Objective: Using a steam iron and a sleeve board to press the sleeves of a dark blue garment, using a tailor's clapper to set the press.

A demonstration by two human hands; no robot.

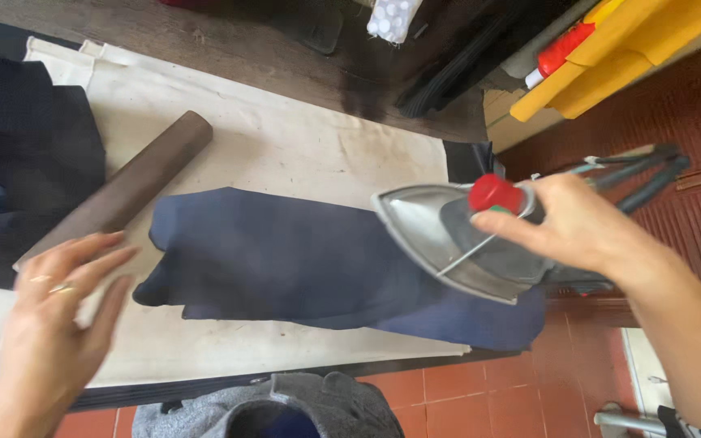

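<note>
Right hand [578, 231] grips a metal iron [456, 239], tilted above the navy cloth's [302, 259] right end on the cream pad [285, 146]; left hand [50, 324] hovers open, holding nothing, beside a brown roll [123, 191]. Lingering heat might scorch the fabric.

The right hand [565, 223] grips the handle of a silver iron [456, 239], its fingers [521, 235] wrapped just behind the red knob [494, 193] on top. The iron's tip points away from those fingers, over a navy cloth [302, 259] lying beneath it on a cream pressing sheet [285, 138]. The left hand [50, 324] spreads flat and empty, its fingers [99, 264] just short of the cloth's near edge. A brown roll [123, 191] lies just beyond those fingertips, slanting away from them.
</note>
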